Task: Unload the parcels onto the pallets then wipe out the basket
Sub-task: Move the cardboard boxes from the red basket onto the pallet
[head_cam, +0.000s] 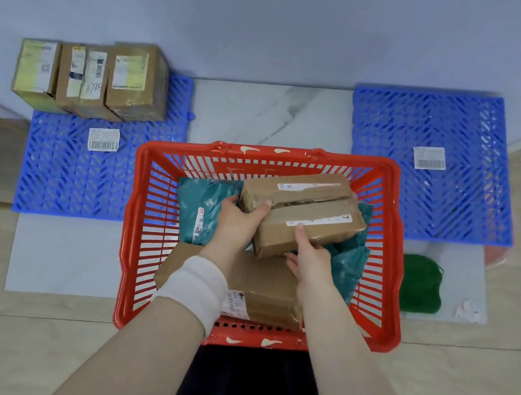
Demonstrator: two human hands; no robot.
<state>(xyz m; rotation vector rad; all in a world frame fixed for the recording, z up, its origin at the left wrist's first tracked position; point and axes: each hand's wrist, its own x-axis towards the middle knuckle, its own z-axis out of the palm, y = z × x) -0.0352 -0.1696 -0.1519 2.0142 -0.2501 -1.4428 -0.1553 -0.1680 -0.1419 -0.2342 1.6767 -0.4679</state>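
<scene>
Both hands, left hand [237,219] and right hand [310,261], gripped a brown parcel [305,214] above the red basket [141,211], lifting it!

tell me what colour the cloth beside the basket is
Dark green cloth, right of the red basket; head view.

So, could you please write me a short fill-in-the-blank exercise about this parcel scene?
1. Both hands, left hand and right hand, grip a brown ____ parcel.
2. The basket is coloured ____.
3. ____ boxes stand on the left pallet.
4. The right pallet holds only a ____.

Answers: cardboard; red; three; label
</scene>
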